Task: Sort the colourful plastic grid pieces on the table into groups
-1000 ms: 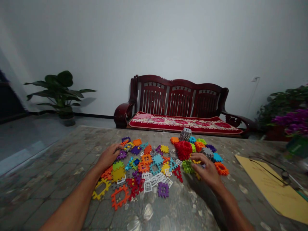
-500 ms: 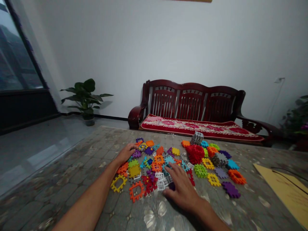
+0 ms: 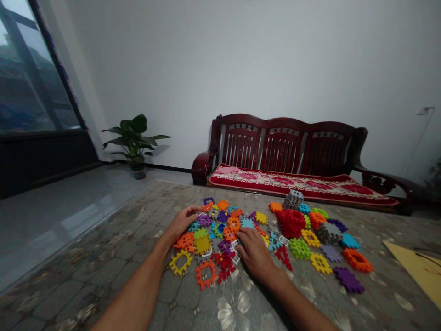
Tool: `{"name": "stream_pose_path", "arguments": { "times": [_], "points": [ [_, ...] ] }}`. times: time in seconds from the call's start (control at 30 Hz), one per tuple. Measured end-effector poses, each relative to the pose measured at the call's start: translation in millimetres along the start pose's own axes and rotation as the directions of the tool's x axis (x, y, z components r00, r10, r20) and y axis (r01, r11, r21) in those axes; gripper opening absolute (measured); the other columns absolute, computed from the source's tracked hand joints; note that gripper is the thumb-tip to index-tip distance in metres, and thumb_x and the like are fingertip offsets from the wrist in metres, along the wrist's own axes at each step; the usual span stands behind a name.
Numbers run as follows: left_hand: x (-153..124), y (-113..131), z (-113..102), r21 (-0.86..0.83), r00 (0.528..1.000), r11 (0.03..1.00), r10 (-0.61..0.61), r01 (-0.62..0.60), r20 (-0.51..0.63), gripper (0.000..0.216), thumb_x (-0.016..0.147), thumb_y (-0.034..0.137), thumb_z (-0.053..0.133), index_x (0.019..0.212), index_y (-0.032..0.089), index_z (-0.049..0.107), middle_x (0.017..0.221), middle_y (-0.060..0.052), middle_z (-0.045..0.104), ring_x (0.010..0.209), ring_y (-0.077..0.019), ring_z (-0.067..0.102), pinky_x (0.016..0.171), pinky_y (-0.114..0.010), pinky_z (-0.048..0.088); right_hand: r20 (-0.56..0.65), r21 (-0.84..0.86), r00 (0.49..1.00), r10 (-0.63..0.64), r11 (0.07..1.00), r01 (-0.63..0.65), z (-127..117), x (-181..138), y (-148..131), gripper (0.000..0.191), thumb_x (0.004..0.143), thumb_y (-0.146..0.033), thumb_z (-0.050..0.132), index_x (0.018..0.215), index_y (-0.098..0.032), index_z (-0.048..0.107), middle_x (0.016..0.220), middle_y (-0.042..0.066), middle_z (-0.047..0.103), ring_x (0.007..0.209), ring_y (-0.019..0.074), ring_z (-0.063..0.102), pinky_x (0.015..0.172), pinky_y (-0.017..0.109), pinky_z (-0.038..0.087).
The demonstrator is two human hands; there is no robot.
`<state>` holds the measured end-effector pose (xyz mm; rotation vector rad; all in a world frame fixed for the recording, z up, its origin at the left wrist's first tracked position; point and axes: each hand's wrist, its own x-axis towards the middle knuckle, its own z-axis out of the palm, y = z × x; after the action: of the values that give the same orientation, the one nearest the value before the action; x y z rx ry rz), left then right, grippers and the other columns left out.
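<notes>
The left hand [image 3: 186, 221] and right hand [image 3: 254, 250], half-curled, grips unclear, apparently searched the left-side pieces [image 3: 202, 245]; proceeding called for careful pinching.

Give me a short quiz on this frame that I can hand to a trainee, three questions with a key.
1. Multiple choice: what colour is the toothed piece nearest the yellow paper?
A) green
B) orange
C) white
2. True or false: the large red heap lies to the right of the person's right hand.
3. Short answer: what stands on the floor to the left of the wooden bench?

Key:
1. B
2. True
3. A potted plant
</notes>
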<state>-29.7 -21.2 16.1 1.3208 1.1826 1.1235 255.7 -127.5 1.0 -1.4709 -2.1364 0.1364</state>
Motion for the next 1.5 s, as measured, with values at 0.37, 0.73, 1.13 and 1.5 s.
{"name": "stream_pose_path", "arguments": {
  "times": [0.37, 0.73, 1.13, 1.5],
  "points": [
    [1, 19, -7, 0.587, 0.891, 0.724, 0.082, -0.362, 0.447, 0.040, 0.060, 0.011, 0.063, 0.096, 0.023, 0.075, 0.128, -0.006, 0.065, 0.129, -0.0286, 0.050, 0.115, -0.043, 0.030, -0.250, 0.150, 0.968, 0.018, 0.988, 0.020, 9, 4, 17, 0.024, 0.096, -0.025, 0.049, 0.109, -0.024, 0.069, 0.112, 0.007, 0.071, 0.108, 0.0231, 0.061, 0.099, 0.043, 0.046],
    [5, 12, -16, 0.650, 0.898, 0.668, 0.064, -0.363, 0.436, 0.040, 0.049, 0.014, 0.075, 0.086, 0.028, 0.077, 0.130, -0.006, 0.063, 0.130, -0.0384, 0.047, 0.111, -0.049, 0.034, -0.186, 0.184, 0.981, 0.048, 0.983, -0.013, 5, 4, 16, 0.027, 0.088, -0.010, 0.052, 0.100, -0.022, 0.072, 0.112, 0.008, 0.070, 0.108, 0.0214, 0.062, 0.096, 0.038, 0.048],
    [3, 12, -3, 0.576, 0.907, 0.758, 0.048, -0.306, 0.419, 0.026, 0.047, 0.015, 0.075, 0.071, 0.024, 0.072, 0.104, -0.002, 0.062, 0.104, -0.0262, 0.053, 0.098, -0.036, 0.044, -0.144, 0.202, 0.988, 0.061, 0.979, -0.031, 4, 5, 13, 0.035, 0.082, -0.005, 0.049, 0.101, -0.022, 0.073, 0.115, 0.007, 0.069, 0.110, 0.0213, 0.061, 0.099, 0.039, 0.047],
    [8, 13, -3, 0.578, 0.931, 0.748, 0.150, -0.327, 0.333, 0.010, 0.059, 0.014, 0.065, 0.066, 0.021, 0.068, 0.081, -0.003, 0.064, 0.081, -0.0212, 0.057, 0.080, -0.031, 0.047, -0.190, 0.128, 0.980, 0.064, 0.991, -0.040, 8, 3, 19, 0.035, 0.082, -0.009, 0.049, 0.105, -0.023, 0.071, 0.119, 0.009, 0.067, 0.113, 0.0247, 0.058, 0.100, 0.044, 0.045]
  ]
}}
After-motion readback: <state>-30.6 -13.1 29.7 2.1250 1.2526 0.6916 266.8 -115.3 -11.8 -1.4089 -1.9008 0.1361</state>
